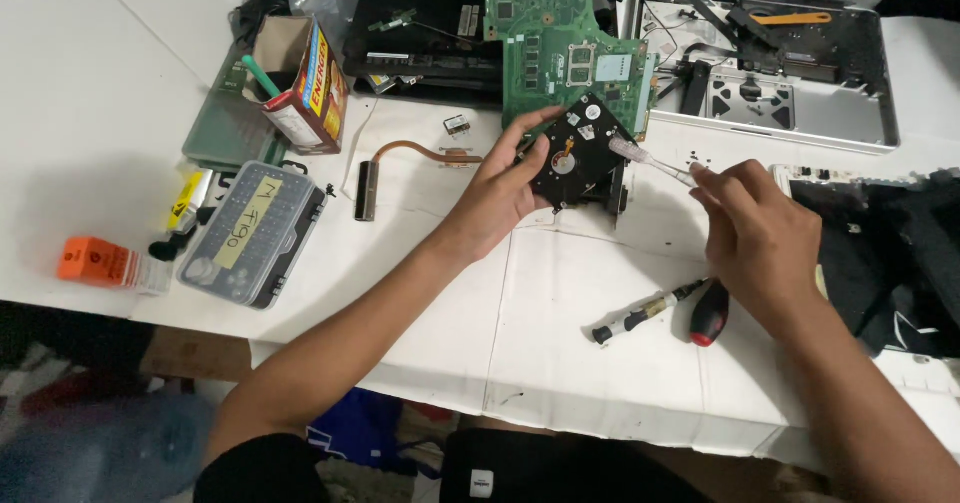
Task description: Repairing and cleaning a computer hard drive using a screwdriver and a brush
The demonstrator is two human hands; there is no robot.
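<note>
My left hand (500,185) grips a black hard drive (580,153), tilted up off the white table (560,303), with its circuit side toward me. My right hand (755,228) holds a thin clear-handled screwdriver (650,161) whose tip touches the drive's right edge. A second screwdriver (665,311) with a black and red handle lies on the table just below my right hand.
A green circuit board (560,43) and an opened silver laptop shell (780,63) lie at the back. A copper heat pipe (410,158), a grey bit case (250,233), a small open box (305,83) and an orange object (95,261) sit left.
</note>
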